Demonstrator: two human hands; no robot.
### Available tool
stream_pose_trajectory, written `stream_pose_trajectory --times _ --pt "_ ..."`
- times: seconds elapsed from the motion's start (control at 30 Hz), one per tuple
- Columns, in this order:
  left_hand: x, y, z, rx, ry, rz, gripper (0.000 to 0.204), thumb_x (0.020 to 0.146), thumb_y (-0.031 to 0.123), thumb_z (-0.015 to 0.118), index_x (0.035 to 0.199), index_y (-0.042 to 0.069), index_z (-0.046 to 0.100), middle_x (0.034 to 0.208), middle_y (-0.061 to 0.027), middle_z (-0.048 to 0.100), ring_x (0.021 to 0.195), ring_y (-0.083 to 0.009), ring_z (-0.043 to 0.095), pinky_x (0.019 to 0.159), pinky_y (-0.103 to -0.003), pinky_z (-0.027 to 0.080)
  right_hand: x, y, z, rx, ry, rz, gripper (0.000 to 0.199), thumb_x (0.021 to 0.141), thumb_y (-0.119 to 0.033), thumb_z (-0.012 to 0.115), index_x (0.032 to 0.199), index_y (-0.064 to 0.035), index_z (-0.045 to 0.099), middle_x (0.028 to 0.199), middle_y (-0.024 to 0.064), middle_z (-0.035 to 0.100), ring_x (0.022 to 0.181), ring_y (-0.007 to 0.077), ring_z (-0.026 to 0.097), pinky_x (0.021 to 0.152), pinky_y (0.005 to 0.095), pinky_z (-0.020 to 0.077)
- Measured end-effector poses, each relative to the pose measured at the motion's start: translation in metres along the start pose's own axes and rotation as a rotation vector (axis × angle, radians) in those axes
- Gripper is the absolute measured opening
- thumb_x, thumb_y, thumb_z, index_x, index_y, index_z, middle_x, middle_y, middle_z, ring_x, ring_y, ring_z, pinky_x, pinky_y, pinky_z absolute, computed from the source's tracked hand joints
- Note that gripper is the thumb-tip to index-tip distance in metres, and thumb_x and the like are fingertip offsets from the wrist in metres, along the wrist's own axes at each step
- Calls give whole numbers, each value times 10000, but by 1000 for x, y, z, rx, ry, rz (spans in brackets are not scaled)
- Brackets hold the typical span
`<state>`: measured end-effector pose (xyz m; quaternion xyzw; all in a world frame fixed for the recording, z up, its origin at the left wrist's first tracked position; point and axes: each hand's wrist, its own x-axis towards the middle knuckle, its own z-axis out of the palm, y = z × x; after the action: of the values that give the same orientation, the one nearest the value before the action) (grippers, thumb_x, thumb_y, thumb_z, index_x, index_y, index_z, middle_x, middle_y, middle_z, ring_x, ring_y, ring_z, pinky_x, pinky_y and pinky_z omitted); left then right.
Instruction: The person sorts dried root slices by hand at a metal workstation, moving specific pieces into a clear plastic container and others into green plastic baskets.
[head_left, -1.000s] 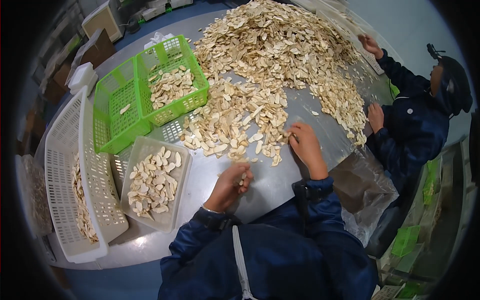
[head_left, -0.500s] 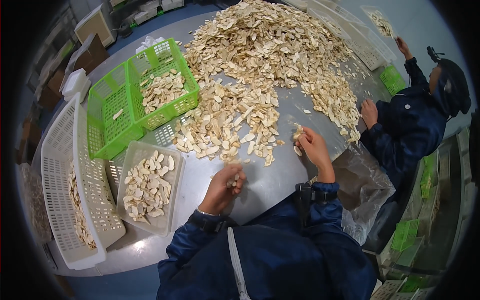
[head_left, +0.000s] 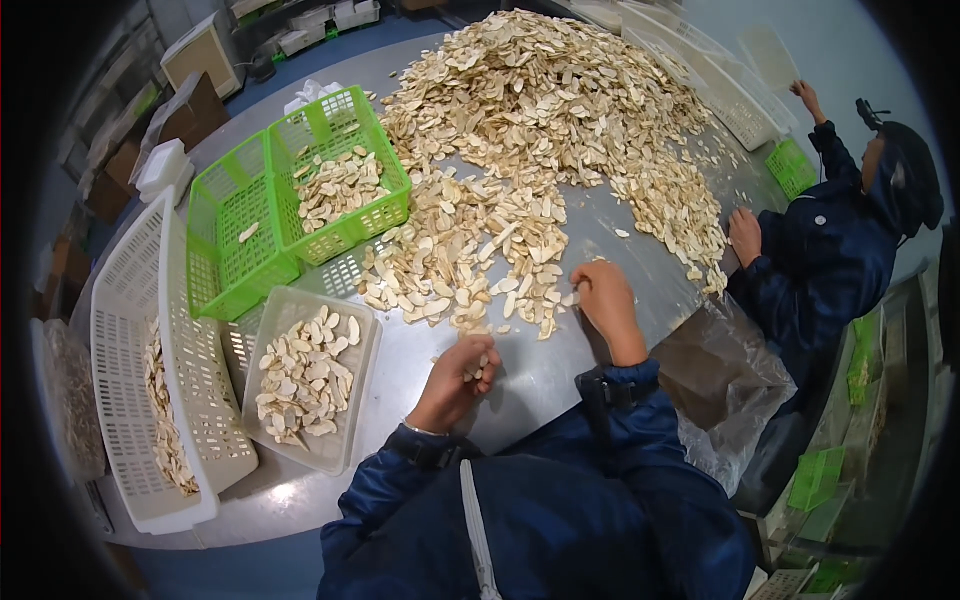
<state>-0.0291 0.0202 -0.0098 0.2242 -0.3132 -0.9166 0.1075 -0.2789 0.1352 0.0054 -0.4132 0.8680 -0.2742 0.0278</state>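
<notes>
Pale, dried, oval slices [head_left: 545, 100] are heaped on the metal table [head_left: 545, 375], and a thinner spread of loose slices [head_left: 470, 240] reaches toward me. My left hand [head_left: 452, 385] is curled closed near the spread's front edge, with a few slices showing between its fingers. To its right, my right hand [head_left: 607, 303] has its fingers bent down and drawn together beside the spread. A pale slice [head_left: 569, 299] shows by those fingertips; whatever they grip is hidden. Left of my left hand, a shallow translucent tray [head_left: 360, 375] holds slices.
Two joined green baskets [head_left: 240, 225] stand left of the spread, slices inside. A tall white perforated basket [head_left: 205, 340] is at the far left. A clear plastic bag [head_left: 720, 400] hangs at the table's right edge. A co-worker [head_left: 815, 235] at right holds up a translucent tray [head_left: 768, 58].
My right hand has moved left to the spread's edge; the slices seen in it before no longer show. My left hand stays closed. The co-worker's raised tray, earlier holding slices, now looks bare.
</notes>
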Motion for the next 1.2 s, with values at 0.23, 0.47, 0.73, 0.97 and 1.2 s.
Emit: stream_pose_trajectory --times 0.23,0.47,0.73,0.97,1.2 --pt "1 0 0 2 -1 -8 251 966 224 463 1093 26 550 858 -42 607 628 -109 487 543 -223 385 11 -9 5 42 126 -228 190 799 -65 586 973 -47 658 905 133 622 898 343 571 801 406 470" --pt "1 -1 1 -7 -5 -8 241 965 226 460 1079 39 559 846 -35 603 623 -107 486 545 -219 388 15 -4 6 -92 -39 -107 136 802 -81 582 904 -73 671 847 128 616 838 334 589 736 422 490" --pt "0 2 3 2 16 -27 227 970 230 464 1070 48 554 845 -39 604 631 -110 480 544 -229 383 10 -9 1 5 40 -241 162 811 -90 600 967 -60 632 906 113 608 799 335 583 716 406 480" --pt "3 -3 3 14 -28 9 215 984 205 441 1082 43 543 863 -56 613 632 -108 479 534 -228 380 15 2 1 -93 3 -206 109 843 -120 573 885 -30 619 835 173 618 814 374 579 705 439 463" --pt "16 -2 47 -120 76 -250 254 951 302 498 1085 96 563 926 -50 632 724 -117 542 586 -221 414 -5 -22 -25 511 -427 12 144 836 -68 554 937 -41 654 923 153 643 839 355 596 711 407 491"
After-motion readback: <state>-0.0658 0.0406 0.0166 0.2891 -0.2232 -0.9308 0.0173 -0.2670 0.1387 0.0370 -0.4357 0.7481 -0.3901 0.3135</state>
